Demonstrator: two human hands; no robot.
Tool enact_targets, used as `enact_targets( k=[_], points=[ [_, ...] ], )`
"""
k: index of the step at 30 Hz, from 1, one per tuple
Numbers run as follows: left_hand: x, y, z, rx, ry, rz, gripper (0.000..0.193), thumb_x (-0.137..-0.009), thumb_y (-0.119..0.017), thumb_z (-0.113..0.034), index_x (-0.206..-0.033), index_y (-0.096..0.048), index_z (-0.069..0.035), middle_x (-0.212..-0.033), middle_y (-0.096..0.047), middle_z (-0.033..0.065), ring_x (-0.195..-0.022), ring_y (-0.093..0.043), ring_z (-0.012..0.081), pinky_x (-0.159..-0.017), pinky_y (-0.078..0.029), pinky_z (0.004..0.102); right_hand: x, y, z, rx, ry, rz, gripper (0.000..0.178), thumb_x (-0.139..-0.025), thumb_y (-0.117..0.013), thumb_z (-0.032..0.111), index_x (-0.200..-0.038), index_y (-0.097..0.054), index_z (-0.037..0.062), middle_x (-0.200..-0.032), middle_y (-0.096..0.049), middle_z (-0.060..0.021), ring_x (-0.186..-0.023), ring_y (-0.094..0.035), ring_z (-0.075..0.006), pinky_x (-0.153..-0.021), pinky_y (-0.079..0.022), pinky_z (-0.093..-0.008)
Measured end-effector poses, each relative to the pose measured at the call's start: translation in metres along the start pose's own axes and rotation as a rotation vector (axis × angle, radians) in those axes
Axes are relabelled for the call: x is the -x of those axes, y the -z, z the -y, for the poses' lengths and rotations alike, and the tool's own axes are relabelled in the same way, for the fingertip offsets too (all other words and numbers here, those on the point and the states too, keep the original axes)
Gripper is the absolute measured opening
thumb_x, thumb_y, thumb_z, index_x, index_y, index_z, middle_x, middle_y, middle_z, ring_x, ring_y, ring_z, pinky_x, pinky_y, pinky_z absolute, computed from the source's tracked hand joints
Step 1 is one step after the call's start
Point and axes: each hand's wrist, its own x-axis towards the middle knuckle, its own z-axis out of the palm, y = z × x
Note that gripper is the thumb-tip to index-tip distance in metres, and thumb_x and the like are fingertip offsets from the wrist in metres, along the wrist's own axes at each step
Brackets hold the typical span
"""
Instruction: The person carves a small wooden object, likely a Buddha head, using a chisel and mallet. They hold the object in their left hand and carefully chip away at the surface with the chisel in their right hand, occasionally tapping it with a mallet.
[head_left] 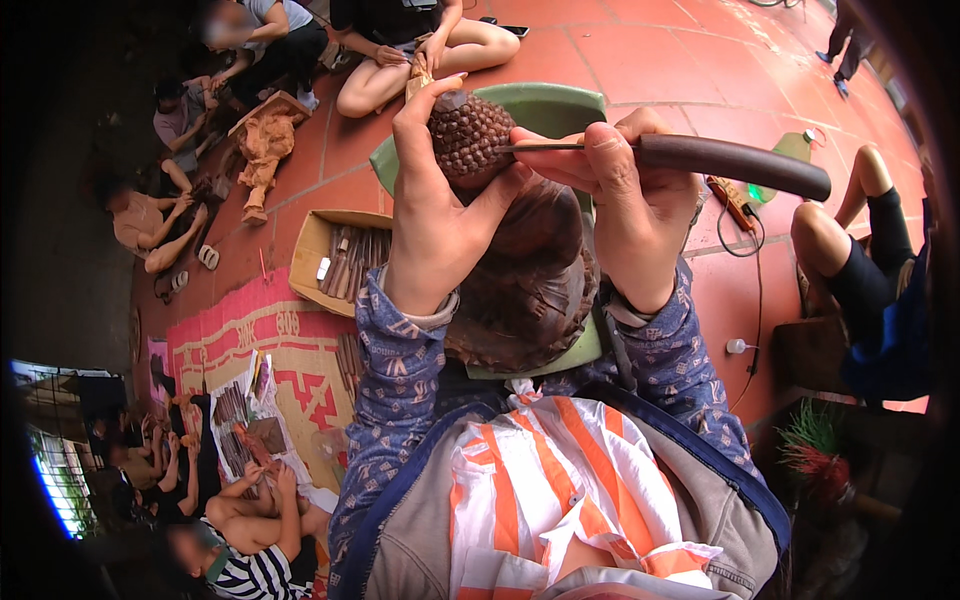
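A dark brown wooden carved statue [522, 265] stands in front of me, its head [465, 140] covered in rows of small round curls. My left hand [437, 222] is wrapped round that head, thumb on the near right side and index finger up along the left. My right hand [637, 225] grips a carving chisel [737, 165] with a long dark wooden handle pointing right. Its thin metal blade runs between my fingers, and the tip meets the curls on the head's right side. The statue's lower part is partly hidden by my hands.
Behind and under the statue is a green support [545, 98]. A cardboard box [312, 228] of chisels lies left, near a patterned mat [285, 335]. A reddish wood carving [263, 160] stands farther off. Right are an orange power strip [733, 204] and cord. Several people sit around.
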Motion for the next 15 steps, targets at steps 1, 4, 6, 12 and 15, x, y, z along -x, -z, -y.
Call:
enact_targets(
  k=[1, 4, 6, 12, 15],
  points=[
    [0.000, 0.003, 0.000, -0.047, -0.018, 0.019, 0.071, -0.078, -0.074, -0.004, -0.133, -0.030, -0.004, -0.117, -0.050, 0.0109, -0.102, -0.057, 0.0186, -0.089, -0.048, 0.0311, -0.004, 0.002, 0.005, -0.033, -0.059, 0.027, 0.014, -0.094, -0.053, 0.006, -0.087, -0.048, -0.0053, -0.090, -0.064, -0.0193, -0.088, -0.068, -0.0290, -0.074, -0.059, -0.0338],
    [0.001, 0.004, 0.002, -0.083, -0.017, 0.045, 0.072, -0.078, -0.074, -0.006, -0.134, -0.030, -0.004, -0.126, -0.044, 0.0101, -0.108, -0.053, 0.0181, -0.093, -0.046, 0.0309, -0.008, 0.013, 0.008, -0.063, -0.145, 0.084, 0.017, -0.096, -0.050, 0.010, -0.087, -0.047, -0.0042, -0.093, -0.063, -0.0209, -0.087, -0.068, -0.0324, -0.075, -0.059, -0.0379],
    [0.000, 0.005, 0.002, -0.116, -0.022, 0.041, 0.073, -0.077, -0.075, -0.006, -0.134, -0.030, -0.004, -0.127, -0.042, 0.0100, -0.111, -0.051, 0.0184, -0.095, -0.044, 0.0316, -0.005, 0.015, 0.007, -0.111, -0.147, 0.095, 0.016, -0.097, -0.049, 0.009, -0.088, -0.046, -0.0036, -0.093, -0.063, -0.0219, -0.087, -0.068, -0.0335, -0.076, -0.059, -0.0392],
    [0.002, 0.011, -0.004, -0.151, -0.015, 0.027, 0.086, -0.071, -0.080, -0.009, -0.138, -0.028, -0.004, -0.132, -0.041, 0.0168, -0.120, -0.046, 0.0258, -0.099, -0.040, 0.0372, 0.008, 0.020, 0.009, -0.096, -0.064, 0.025, 0.013, -0.097, -0.045, 0.008, -0.090, -0.043, -0.0025, -0.088, -0.063, -0.0252, -0.087, -0.068, -0.0350, -0.077, -0.059, -0.0407],
    [0.016, 0.016, -0.009, -0.100, -0.079, -0.017, 0.097, -0.068, -0.083, -0.015, -0.143, -0.022, -0.004, -0.139, -0.034, 0.0166, -0.127, -0.039, 0.0282, -0.102, -0.038, 0.0410, 0.022, 0.023, 0.011, -0.008, -0.039, 0.022, 0.011, -0.097, -0.044, 0.006, -0.090, -0.043, -0.0030, -0.087, -0.065, -0.0280, -0.086, -0.068, -0.0342, -0.080, -0.056, -0.0427]
  ],
)
